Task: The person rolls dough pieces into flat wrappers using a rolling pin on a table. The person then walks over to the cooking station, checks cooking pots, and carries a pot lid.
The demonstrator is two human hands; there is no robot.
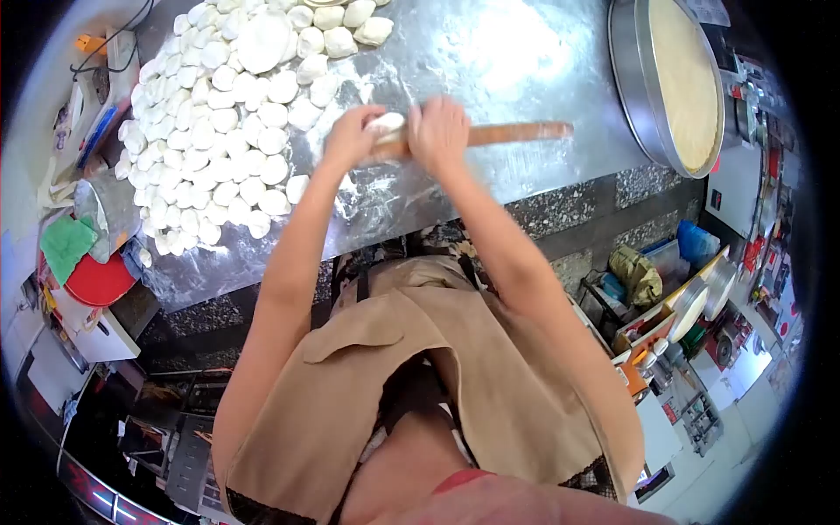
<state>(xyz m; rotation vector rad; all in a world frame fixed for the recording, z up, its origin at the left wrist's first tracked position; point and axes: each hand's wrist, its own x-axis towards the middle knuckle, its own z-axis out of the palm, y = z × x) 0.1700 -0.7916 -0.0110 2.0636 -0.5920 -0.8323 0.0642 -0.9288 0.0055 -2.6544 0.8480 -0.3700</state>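
A wooden rolling pin [521, 131] lies across the floured metal table, its far end pointing right. My right hand [440, 133] is closed over the pin near its left part, slightly blurred. Just left of it, my left hand [350, 136] pinches a small white dough piece [386, 123] beside the pin's left end. Many floured dough pieces [223, 121] cover the table to the left of my hands. A wider flattened dough round [264, 40] rests on top of them.
A round metal pan [637, 79] with a pale sheet inside stands at the table's right edge. Flour dusts the metal table [542, 162]. Beyond the left edge are a red round object [98, 280] and a green cloth [66, 249]. Shelves with boxes stand at right.
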